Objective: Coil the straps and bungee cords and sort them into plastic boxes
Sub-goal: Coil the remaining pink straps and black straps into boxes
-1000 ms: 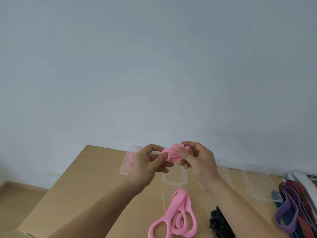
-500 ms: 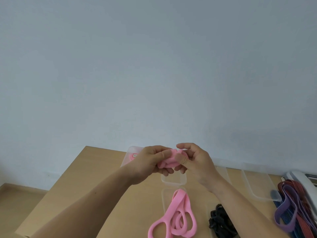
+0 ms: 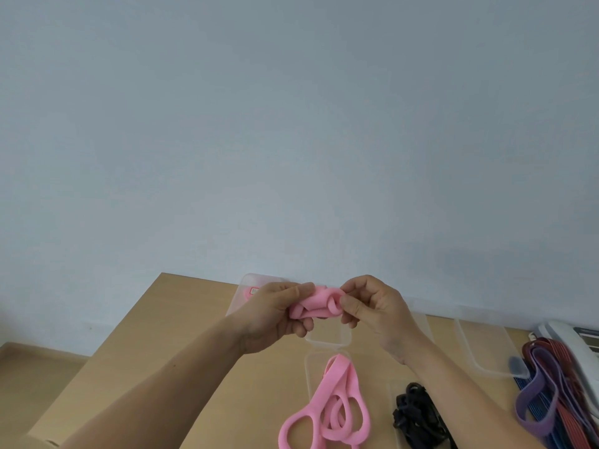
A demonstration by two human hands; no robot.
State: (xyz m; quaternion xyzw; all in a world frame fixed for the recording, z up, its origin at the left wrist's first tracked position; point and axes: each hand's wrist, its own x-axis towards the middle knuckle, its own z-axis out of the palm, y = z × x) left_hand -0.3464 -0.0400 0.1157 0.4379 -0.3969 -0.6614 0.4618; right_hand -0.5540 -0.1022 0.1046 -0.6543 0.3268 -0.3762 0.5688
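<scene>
Eased apart since a moment ago, left hand [image 3: 275, 314] and right hand [image 3: 372, 307] each pinch the bunched pink strap [image 3: 319, 304] over the clear box [image 3: 327, 343]; coiling seems nearly done, so next probably comes lowering it into a box.

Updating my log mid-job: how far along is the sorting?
Done: a pink piece lies in the far-left box. In hand: left hand and right hand grip a pink strap, partly coiled. Left: loose pink straps, the purple, red and blue pile at the right edge. Black cords: unclear whether boxed.
</scene>
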